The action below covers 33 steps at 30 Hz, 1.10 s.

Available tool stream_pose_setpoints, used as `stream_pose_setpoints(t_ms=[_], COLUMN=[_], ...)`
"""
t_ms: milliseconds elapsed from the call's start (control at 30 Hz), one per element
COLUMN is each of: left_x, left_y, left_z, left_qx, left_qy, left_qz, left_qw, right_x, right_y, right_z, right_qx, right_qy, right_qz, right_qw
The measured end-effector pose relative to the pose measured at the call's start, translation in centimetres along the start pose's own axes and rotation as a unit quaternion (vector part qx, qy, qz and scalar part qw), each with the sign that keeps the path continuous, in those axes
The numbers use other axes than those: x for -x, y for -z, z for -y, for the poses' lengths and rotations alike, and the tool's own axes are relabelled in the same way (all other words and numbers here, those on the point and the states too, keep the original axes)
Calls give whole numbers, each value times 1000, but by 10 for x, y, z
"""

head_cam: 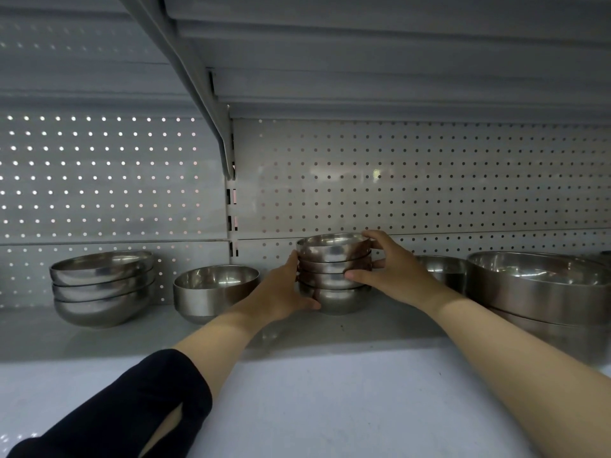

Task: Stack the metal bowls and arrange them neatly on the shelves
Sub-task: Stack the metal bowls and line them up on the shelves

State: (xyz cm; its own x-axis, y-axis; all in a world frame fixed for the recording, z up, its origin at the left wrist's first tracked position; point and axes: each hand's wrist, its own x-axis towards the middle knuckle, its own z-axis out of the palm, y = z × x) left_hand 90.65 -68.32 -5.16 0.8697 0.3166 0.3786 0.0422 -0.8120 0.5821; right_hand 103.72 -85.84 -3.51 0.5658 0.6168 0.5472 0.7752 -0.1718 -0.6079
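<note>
My left hand (291, 289) and right hand (383, 262) clasp the small bowl stack (334, 272) on the shelf (380, 325). Next, I judge, squaring it beside the single bowl (215, 292).

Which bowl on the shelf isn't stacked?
The single bowl, between the far-left stack and the stack in both hands; nothing nested in it.

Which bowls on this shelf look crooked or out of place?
The three-bowl stack at the left leans: its rims tilt and the bowls do not sit level. The single bowl beside it stands alone, not stacked. The small stack held between the left hand and right hand looks straight.
</note>
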Motion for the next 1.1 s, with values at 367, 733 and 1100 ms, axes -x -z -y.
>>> stream_pose_setpoints(t_ms=[367, 733, 1100], left_x=[2, 9, 88], left_y=[0, 26, 131], left_z=[-3, -28, 34], left_qx=[-12, -179, -394], left_qy=[15, 22, 104], left_qz=[-2, 22, 16], left_qw=[1000, 983, 913], right_x=[1, 0, 5], right_y=[-1, 4, -12], right_z=[1, 6, 81], right_qx=[-2, 57, 162], right_qy=[6, 29, 189], right_qz=[-6, 17, -16], right_qw=[1000, 998, 968])
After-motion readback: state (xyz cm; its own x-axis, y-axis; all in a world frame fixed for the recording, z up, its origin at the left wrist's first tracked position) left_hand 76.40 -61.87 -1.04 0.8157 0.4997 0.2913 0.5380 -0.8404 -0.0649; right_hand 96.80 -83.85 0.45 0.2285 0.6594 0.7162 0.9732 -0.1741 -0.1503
